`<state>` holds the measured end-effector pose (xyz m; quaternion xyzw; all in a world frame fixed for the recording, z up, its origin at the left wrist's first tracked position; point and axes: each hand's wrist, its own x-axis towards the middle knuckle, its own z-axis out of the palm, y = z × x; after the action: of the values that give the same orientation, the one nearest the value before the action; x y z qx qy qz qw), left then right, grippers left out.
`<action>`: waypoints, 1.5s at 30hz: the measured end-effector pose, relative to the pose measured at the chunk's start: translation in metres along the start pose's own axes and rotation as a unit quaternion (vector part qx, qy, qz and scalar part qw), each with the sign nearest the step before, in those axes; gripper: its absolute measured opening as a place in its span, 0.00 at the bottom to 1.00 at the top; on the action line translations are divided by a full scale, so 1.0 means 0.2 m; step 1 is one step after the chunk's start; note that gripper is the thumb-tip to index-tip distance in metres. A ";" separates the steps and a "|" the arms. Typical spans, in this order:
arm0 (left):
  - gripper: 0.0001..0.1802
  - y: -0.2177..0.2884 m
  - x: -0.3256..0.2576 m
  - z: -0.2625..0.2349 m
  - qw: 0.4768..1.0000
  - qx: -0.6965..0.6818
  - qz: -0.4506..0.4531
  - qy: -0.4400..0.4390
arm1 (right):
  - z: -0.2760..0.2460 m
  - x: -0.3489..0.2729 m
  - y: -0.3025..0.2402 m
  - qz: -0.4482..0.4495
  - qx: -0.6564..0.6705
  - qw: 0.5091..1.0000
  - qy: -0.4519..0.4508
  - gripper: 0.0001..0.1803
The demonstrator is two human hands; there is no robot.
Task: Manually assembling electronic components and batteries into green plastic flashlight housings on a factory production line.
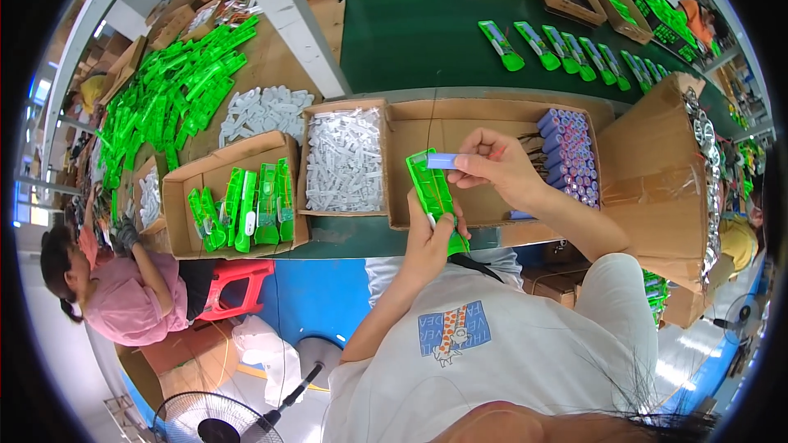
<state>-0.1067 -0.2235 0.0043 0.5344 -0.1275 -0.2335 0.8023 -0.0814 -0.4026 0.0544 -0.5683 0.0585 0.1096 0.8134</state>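
My left hand [431, 236] is closed around the lower part of a long green plastic housing [430, 184], its hollow side turned up. Between the thumb and fingers of my right hand [497, 168] is a light purple cylindrical battery cell [443, 161]. The cell lies crosswise over the housing's upper end; whether they touch, I cannot tell. Beneath my hands stands a cardboard box [410, 127], with many similar cells [566, 152] stacked at its right end. Dark wires lie beside that stack.
Left of this box are a carton of small white plastic parts [345, 160] and a carton of green housings [244, 209]. Green housings [574, 57] line the green belt beyond. A tall carton [652, 184] stands at right. A person in pink [135, 299] works at left, near a fan [217, 422].
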 end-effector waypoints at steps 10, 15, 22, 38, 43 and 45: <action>0.27 0.02 -0.02 -0.06 0.996 0.062 0.023 0.055 | 0.15 0.05 0.05 0.045 -0.189 0.974 -0.115 0.11; 0.27 0.07 -0.05 -0.20 0.988 0.125 0.029 0.081 | 0.28 0.16 0.06 0.032 -0.244 0.958 -0.145 0.13; 0.26 0.08 -0.14 -0.33 0.991 -0.037 0.045 0.122 | 0.45 0.31 0.17 -0.211 -0.349 0.892 -0.197 0.25; 0.23 0.15 -0.31 -0.46 0.954 -0.173 0.043 0.240 | 0.52 0.97 0.40 -0.265 -0.599 0.715 -0.244 0.07; 0.22 0.11 -0.29 -0.44 0.963 -0.169 0.031 0.207 | 0.53 0.77 0.21 -0.281 -0.521 0.764 -0.255 0.07; 0.19 0.11 -0.28 -0.42 0.971 -0.155 0.021 0.181 | 0.51 0.71 0.19 -0.213 -0.390 0.853 -0.274 0.05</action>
<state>-0.1112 -0.1209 -0.0062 0.4343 0.0462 -0.1325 0.8898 0.0441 -0.2791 0.0247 -0.7844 -0.3368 0.0989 0.5114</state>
